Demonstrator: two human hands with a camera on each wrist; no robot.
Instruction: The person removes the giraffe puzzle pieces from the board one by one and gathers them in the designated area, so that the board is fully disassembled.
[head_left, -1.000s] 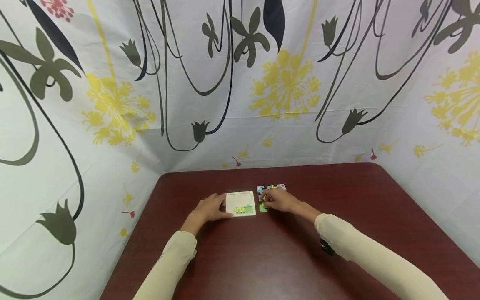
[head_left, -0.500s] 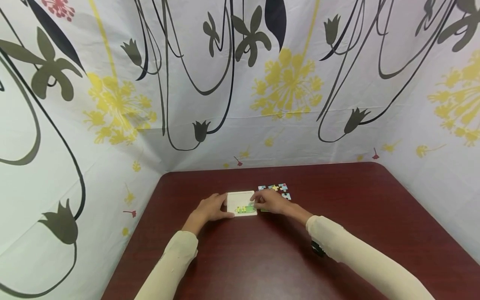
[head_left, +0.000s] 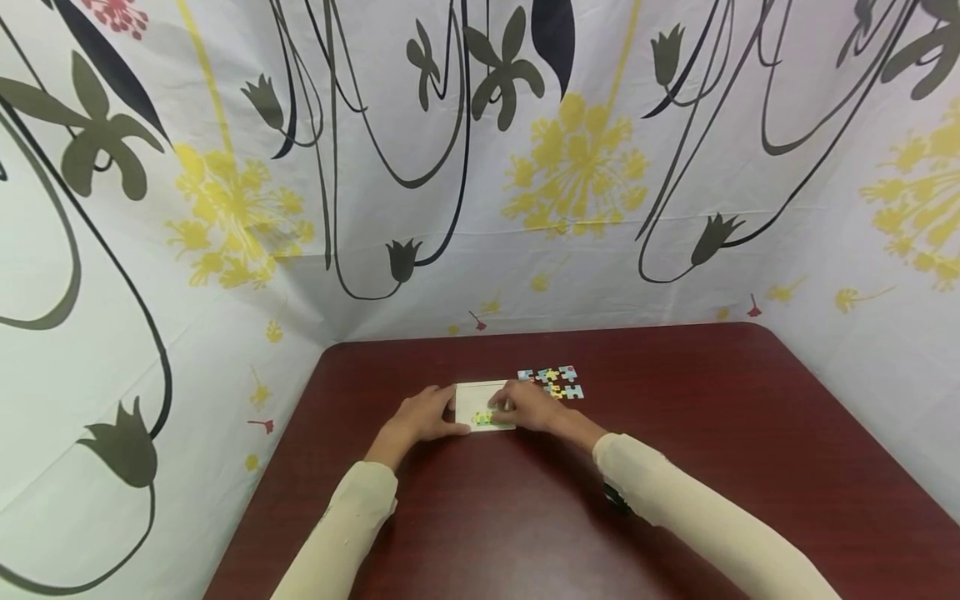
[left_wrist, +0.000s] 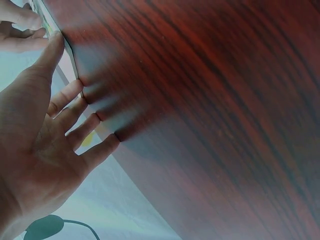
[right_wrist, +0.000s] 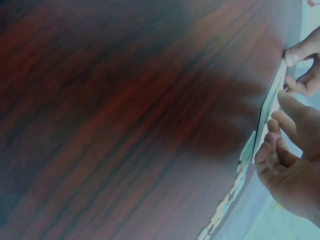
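A shallow white puzzle tray (head_left: 471, 398) lies near the far side of the table, with yellow and green puzzle pieces (head_left: 481, 418) along its near edge. My left hand (head_left: 422, 416) holds the tray's left side, the thumb at the near left corner and fingertips along the left edge. Over the tray's right half, my right hand (head_left: 528, 406) has thumb and index finger together low over the pieces, pinching a puzzle piece that is mostly hidden. In the right wrist view, the right hand (right_wrist: 295, 145) is beside the thin edge of the tray (right_wrist: 270, 107).
Several loose puzzle pieces (head_left: 558, 377), blue and yellow, lie flat right of the tray, partly behind the right hand. The dark red wooden table (head_left: 495, 517) ends at a flower-patterned cloth (head_left: 480, 208) behind and at both sides.
My right hand has moved left from the loose pieces onto the tray's right half, uncovering more loose pieces. My left hand stays at the tray's left side.
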